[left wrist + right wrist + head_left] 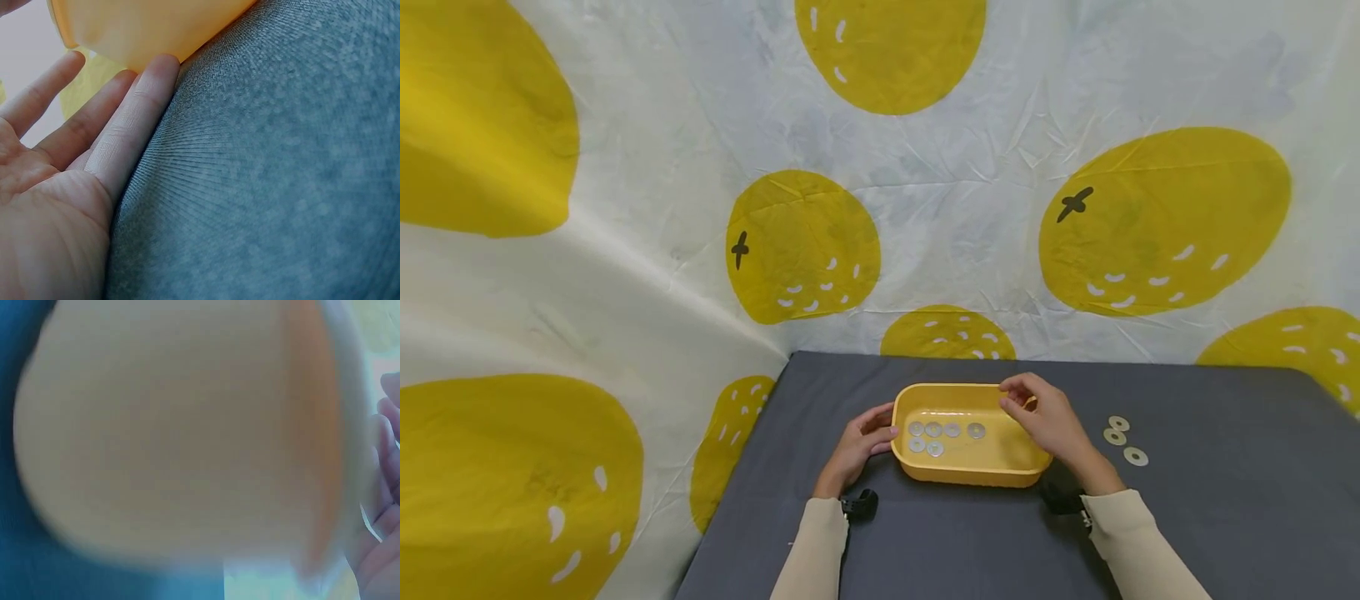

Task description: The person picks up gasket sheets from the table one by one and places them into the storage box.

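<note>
A yellow plastic tray (970,477) stands on the dark cloth-covered table. Several flat, silvery washers (933,429) lie in two rows toward its left end. The left hand (857,446) rests against the tray's left end; the left wrist view shows its nearly straight fingers (134,122) touching the outer wall. Above the tray's right end hovers the right hand (1048,421), thumb and forefinger loosely bent with a gap between them and no washer visible there. In the right wrist view the tray's blurred wall (169,437) hides part of this hand (384,506).
Three more washers (1116,437) lie on the table (1240,483) to the right of the tray. A white curtain (955,233) printed with yellow fruit hangs behind the table and along its left side. Each wrist wears a dark device.
</note>
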Motion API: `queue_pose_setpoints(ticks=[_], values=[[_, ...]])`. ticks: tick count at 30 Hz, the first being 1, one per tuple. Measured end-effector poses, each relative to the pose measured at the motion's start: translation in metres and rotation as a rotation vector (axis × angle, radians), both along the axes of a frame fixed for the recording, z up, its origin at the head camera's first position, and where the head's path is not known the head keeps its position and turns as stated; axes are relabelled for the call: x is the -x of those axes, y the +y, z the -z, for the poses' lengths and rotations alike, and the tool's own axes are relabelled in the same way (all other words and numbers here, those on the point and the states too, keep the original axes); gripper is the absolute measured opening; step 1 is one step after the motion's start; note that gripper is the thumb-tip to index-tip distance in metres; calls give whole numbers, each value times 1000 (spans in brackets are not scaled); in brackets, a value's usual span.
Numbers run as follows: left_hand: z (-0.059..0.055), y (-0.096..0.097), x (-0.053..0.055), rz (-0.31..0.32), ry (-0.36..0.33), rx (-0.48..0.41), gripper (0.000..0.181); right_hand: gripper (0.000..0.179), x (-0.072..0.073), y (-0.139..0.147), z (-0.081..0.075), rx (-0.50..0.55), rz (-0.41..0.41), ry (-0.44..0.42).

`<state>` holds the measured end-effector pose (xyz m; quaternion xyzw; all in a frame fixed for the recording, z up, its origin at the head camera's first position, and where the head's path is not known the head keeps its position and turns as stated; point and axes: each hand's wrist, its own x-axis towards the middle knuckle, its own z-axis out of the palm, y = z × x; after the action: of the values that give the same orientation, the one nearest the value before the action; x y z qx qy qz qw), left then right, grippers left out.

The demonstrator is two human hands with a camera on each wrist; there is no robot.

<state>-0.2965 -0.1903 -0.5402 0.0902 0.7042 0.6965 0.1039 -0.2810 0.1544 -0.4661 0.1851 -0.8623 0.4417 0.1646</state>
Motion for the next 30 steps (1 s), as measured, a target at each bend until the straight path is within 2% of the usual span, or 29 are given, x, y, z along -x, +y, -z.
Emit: queue_pose_setpoints(ticks=[5, 11, 22, 30], values=[[-1, 0, -1, -15, -16, 3, 53, 22, 1, 42, -5, -53, 126, -73], [-1, 0, -1, -10, -16, 12, 53, 29, -3, 83, -7, -85, 198, -129], [-1, -1, 0, -14, -17, 4, 52, 34, -2, 133, 13, -167, 231, -202], [-2, 1, 1, -15, -18, 14, 53, 37, -2, 158, 28, -237, 242, -282]])
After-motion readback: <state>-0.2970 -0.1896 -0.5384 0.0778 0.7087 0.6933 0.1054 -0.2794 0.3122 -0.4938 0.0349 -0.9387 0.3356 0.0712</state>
